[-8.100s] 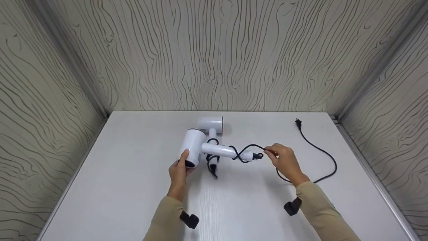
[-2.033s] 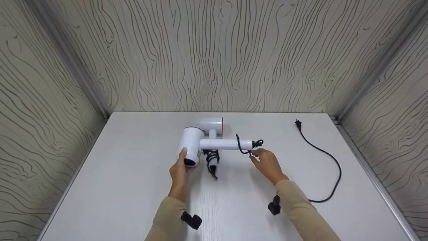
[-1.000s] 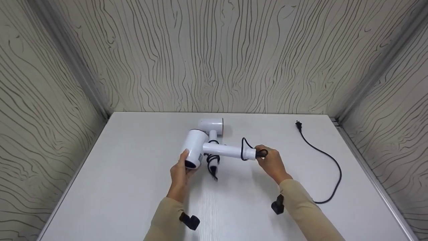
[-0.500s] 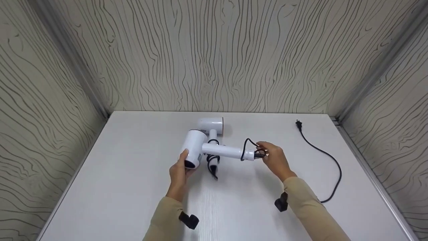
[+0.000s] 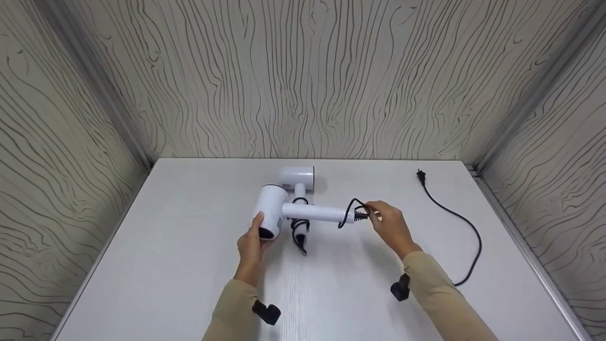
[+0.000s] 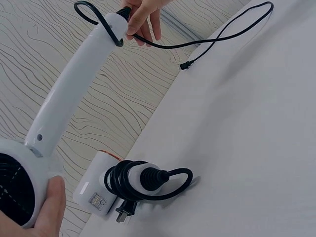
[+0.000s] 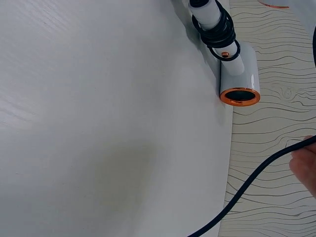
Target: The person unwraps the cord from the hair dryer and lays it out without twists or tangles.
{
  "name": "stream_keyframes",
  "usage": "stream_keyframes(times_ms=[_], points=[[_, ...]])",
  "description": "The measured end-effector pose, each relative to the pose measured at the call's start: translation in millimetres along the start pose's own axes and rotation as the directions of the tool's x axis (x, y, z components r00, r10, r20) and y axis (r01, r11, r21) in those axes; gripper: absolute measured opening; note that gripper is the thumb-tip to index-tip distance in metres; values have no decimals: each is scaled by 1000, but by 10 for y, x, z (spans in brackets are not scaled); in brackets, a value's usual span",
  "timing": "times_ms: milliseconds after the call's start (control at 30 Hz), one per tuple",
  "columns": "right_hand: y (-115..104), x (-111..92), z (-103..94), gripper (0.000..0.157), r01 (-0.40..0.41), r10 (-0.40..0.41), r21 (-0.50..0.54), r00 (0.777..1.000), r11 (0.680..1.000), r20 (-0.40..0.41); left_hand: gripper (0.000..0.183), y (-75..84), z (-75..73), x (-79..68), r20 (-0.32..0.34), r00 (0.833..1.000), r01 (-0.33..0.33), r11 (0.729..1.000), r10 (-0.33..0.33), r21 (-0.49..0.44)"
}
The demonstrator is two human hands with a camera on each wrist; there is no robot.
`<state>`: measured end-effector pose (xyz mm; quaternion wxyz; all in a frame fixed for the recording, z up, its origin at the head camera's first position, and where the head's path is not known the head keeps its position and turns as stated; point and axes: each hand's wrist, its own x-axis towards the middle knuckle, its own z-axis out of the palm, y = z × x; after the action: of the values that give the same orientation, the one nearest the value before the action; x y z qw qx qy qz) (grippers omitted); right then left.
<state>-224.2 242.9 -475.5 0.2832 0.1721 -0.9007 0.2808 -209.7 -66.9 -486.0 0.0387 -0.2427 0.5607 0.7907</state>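
A white hair dryer (image 5: 312,212) is held above the table, its handle pointing right. My left hand (image 5: 251,246) grips its barrel from below, thumb along the near side. At the handle's far end my right hand (image 5: 392,228) pinches the black cord (image 6: 165,47) close to the ribbed sleeve (image 5: 360,216). One loose loop of this cord passes round the end of the handle. Behind lies a second white hair dryer (image 5: 303,177), its own cord (image 6: 121,182) wound round its handle. In the right wrist view only some fingertips (image 7: 307,165) show beside the cord.
The held dryer's cord trails over the right side of the white table (image 5: 180,265) in a curve, ending in a black plug (image 5: 421,176) near the back edge. Wood-patterned panels (image 5: 303,85) enclose the table at the back and sides.
Eight seconds ago the cord crossed farther up the handle; now it loops only near the end. My right hand moved from below the handle to its tip. My left hand kept its grip.
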Motion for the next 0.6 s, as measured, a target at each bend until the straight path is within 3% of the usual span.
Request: stream_keyframes(times_ms=[300,600], points=[[31,-12,-23,12,-8,8,-25,1000,1000,-25,78,-2,-21,25,-15,1000,-10,999,10,33],[15,-46,-28,17,-27,25,-47,999,999,-28,83,17,-31,9,-31,999,-14,999,15,34]])
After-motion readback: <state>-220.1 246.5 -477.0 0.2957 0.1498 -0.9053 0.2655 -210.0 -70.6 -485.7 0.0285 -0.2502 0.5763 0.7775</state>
